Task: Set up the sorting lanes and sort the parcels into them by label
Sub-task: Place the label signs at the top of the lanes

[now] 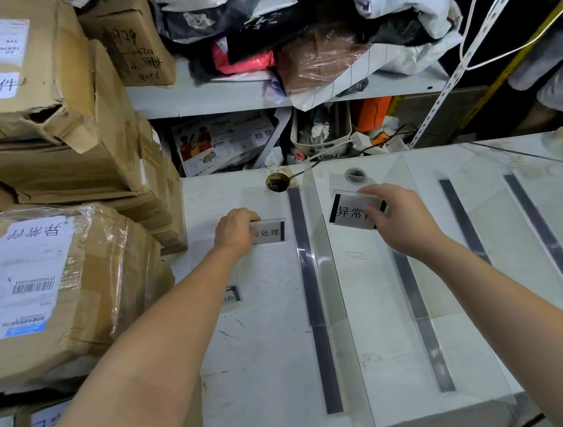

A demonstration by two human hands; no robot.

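Note:
Clear acrylic dividers with dark magnetic strips [310, 279] split the white table [269, 352] into lanes. My left hand [235, 229] grips a lane sign card [271, 231] that lies in the leftmost lane. My right hand [395, 216] holds a second lane sign card [348, 210], tilted up off the table in the lane to the right. A third small sign card [232, 294] lies by my left forearm, partly hidden. Labelled cardboard parcels [50, 287] are stacked on the left.
More divider strips [551, 249] lie on the right part of the table. A cable hole [277, 182] and a tape roll [355, 175] sit at the table's back edge. Behind, shelves [227, 94] hold bags, boxes and clutter.

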